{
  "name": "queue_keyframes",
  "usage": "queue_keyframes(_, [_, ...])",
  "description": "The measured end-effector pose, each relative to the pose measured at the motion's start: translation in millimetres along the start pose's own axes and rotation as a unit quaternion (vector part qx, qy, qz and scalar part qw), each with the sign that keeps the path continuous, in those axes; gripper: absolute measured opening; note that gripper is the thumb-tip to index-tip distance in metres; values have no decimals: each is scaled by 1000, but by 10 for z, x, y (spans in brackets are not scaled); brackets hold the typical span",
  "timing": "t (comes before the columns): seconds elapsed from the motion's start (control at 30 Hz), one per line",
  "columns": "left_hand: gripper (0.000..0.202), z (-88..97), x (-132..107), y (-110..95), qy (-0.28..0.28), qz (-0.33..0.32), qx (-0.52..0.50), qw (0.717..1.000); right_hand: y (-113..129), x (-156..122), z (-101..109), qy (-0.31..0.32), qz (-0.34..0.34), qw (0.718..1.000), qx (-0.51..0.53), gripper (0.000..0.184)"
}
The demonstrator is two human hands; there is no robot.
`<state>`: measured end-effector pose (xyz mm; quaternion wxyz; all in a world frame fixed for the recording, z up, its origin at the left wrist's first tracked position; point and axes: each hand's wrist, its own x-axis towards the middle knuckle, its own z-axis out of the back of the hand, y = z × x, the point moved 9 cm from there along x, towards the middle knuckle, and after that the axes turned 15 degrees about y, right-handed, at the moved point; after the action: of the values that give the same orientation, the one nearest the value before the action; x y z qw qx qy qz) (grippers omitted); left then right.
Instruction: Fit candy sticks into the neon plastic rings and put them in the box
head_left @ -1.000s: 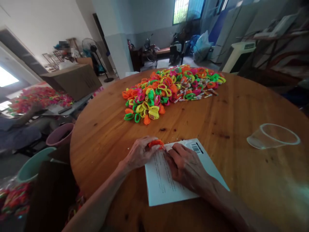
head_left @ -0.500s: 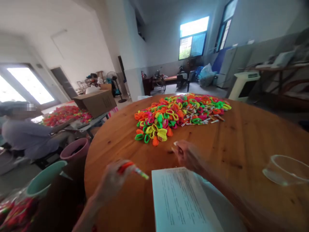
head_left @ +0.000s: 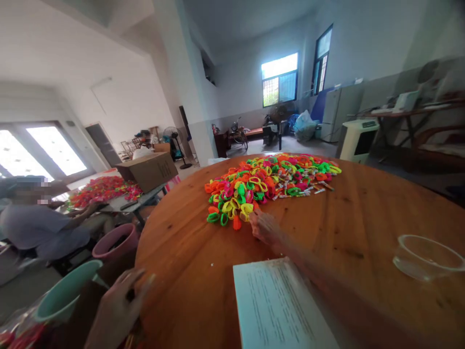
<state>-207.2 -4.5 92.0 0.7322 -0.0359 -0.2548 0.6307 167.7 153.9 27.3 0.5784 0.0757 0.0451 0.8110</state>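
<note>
A heap of neon plastic rings (head_left: 269, 182) in orange, yellow, green and pink lies on the far half of a round wooden table (head_left: 189, 261). My right hand (head_left: 264, 227) reaches across the table, and its fingertips touch the near edge of the heap beside an orange piece (head_left: 236, 223). The fingers are smeared, so their grip is unclear. My left hand (head_left: 121, 303) hangs off the table's left edge above a dark box, fingers spread and holding nothing. A printed white sheet (head_left: 279, 305) lies on the table in front of me.
A clear plastic cup (head_left: 426, 256) lies on its side at the right. A teal bucket (head_left: 63, 293) and a pink bucket (head_left: 115, 240) stand left of the table. Further left, a seated person (head_left: 39, 225) works at another table beside a cardboard box (head_left: 148, 169).
My left hand carried the orange piece off the table's left edge and now holds nothing. My right hand moved forward from the sheet to the heap. The camera tilted up.
</note>
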Motion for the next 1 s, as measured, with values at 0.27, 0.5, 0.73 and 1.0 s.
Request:
queue_keyframes(0.27, [48, -1136, 593, -1585, 184, -175, -218, 942, 546, -977, 170, 45, 106, 993, -31, 19])
queue_keyframes(0.5, [31, -1757, 601, -2136, 285, -288, -162, 900, 646, -1394, 141, 90, 131, 987, 30, 15])
queue_keyframes(0.73, [28, -1945, 724, -1803, 247, -205, -215, 922, -266, -513, 177, -43, -38, 997, 52, 14])
queue_keyframes(1.0, [38, -2059, 711, -1698, 296, -185, -228, 909, -1083, 149, 287, -65, -150, 986, -2, 28])
